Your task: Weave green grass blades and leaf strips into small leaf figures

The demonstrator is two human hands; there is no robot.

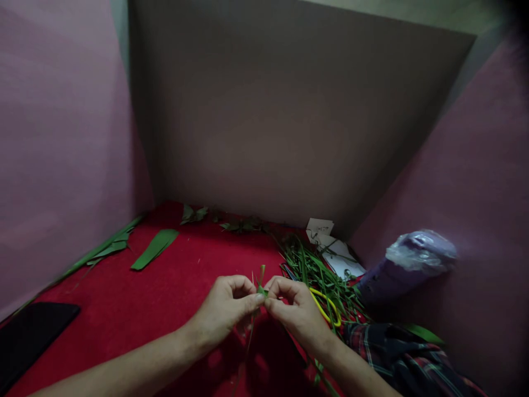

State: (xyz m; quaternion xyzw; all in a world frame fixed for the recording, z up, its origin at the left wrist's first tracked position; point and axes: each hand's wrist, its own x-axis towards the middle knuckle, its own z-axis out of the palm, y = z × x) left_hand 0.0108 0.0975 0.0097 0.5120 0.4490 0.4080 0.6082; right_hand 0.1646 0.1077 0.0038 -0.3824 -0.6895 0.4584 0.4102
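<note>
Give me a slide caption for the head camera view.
Left hand and right hand pinch a narrow green leaf strip over red cloth.

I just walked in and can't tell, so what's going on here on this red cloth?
A person's left hand and right hand meet over the red cloth, fingers of both pinching a small green leaf strip between them. A pile of leaf strips with a yellow loop lies just right of the hands; a flat leaf lies further left.
</note>
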